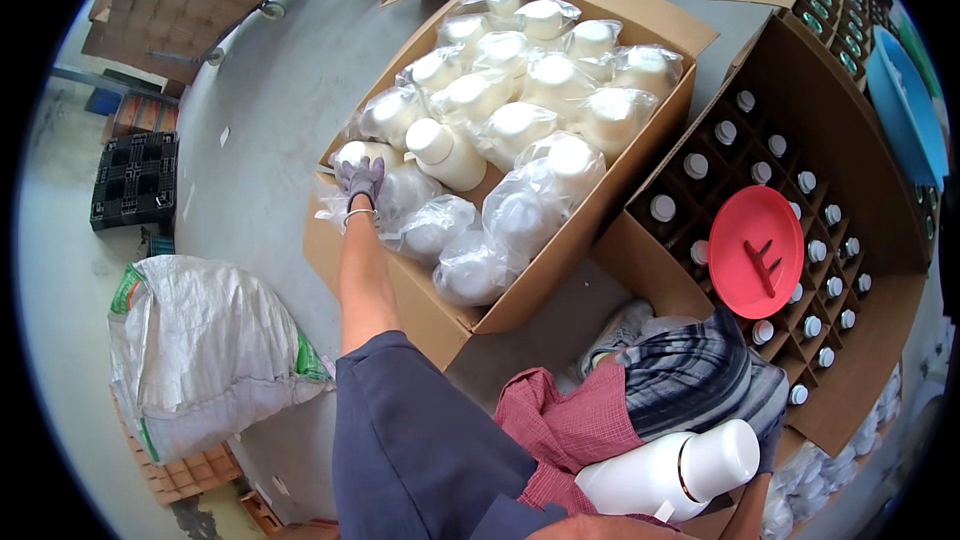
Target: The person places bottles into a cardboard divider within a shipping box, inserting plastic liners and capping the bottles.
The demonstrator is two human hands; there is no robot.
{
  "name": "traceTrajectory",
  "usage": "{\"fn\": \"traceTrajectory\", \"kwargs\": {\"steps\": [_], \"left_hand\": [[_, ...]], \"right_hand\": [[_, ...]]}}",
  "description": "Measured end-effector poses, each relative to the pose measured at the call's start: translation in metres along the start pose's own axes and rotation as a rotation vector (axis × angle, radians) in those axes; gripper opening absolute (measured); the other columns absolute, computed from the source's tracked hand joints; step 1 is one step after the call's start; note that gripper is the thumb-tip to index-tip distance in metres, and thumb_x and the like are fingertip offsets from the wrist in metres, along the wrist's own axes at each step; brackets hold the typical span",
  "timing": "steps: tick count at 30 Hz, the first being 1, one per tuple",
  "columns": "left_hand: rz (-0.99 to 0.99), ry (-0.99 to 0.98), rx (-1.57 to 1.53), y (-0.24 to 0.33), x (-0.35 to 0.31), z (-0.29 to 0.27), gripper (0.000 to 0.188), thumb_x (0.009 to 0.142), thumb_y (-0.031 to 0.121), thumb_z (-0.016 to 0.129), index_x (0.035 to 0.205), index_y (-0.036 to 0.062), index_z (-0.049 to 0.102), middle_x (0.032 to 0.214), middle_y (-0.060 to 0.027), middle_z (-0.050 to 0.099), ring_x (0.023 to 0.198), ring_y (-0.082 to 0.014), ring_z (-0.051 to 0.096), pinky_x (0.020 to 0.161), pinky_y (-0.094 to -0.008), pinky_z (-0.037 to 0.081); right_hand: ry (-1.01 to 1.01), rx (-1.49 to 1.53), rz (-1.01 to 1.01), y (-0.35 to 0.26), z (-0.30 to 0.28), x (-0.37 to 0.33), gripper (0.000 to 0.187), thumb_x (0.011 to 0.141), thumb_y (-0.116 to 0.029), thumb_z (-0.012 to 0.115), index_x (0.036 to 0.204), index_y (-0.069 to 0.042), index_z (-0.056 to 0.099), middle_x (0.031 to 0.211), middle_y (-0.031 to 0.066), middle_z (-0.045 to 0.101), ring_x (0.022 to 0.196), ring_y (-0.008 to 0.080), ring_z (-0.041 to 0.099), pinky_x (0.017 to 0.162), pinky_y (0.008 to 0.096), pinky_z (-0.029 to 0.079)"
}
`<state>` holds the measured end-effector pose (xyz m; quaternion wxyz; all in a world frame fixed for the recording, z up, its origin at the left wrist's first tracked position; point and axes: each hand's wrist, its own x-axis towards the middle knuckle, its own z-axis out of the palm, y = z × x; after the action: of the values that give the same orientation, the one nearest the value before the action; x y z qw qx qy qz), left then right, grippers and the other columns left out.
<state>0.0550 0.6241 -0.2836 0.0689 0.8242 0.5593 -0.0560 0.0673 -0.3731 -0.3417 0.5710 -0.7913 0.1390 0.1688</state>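
A large cardboard box (545,280) holds several white flasks in clear plastic bags. At its left side my left hand (362,182), in a grey glove, curls its fingers over a bagged flask (372,152). Loose plastic film hangs beside the wrist. One flask without a bag (445,152) stands tilted just right of that hand. In my lap lies another bare white flask (650,475), its lid toward the right, cradled by my right arm. Of my right hand (770,448), only a bit of grey glove shows beyond the lid; its fingers are hidden.
To the right, a divided carton (880,310) holds several white-capped bottles, with a red plate (755,225) carrying dark sticks on top. A blue basin (905,105) stands farther right. At left are a white woven sack (215,340) and a black crate (135,178). Folded cardboard (185,0) rests on a trolley.
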Motion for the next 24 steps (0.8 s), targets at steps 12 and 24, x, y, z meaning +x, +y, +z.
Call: {"fn": "traceTrajectory", "kwargs": {"steps": [12, 24], "left_hand": [[1.000, 0.191, -1.179, 0.140, -0.248, -0.073, 0.035, 0.094, 0.006, 0.047, 0.126, -0.0062, 0.053, 0.130, -0.0179, 0.055, 0.124, -0.0295, 0.049, 0.108, -0.0362, 0.035], [1.389, -1.033, -1.693, 0.246, -0.415, -0.173, 0.041, 0.100, 0.023, 0.039, 0.116, -0.0078, 0.060, 0.128, -0.0161, 0.057, 0.122, -0.0248, 0.052, 0.109, -0.0337, 0.034]], "right_hand": [[-0.095, -0.334, -0.438, -0.300, 0.122, 0.016, 0.027, 0.095, -0.009, 0.050, 0.118, 0.003, 0.058, 0.109, 0.0079, 0.061, 0.100, 0.0147, 0.057, 0.089, 0.0271, 0.045], [-0.577, 0.706, -0.138, -0.412, 0.158, 0.029, 0.019, 0.093, -0.023, 0.062, 0.096, -0.004, 0.062, 0.074, 0.0040, 0.064, 0.061, 0.0112, 0.063, 0.054, 0.0228, 0.055]]}}
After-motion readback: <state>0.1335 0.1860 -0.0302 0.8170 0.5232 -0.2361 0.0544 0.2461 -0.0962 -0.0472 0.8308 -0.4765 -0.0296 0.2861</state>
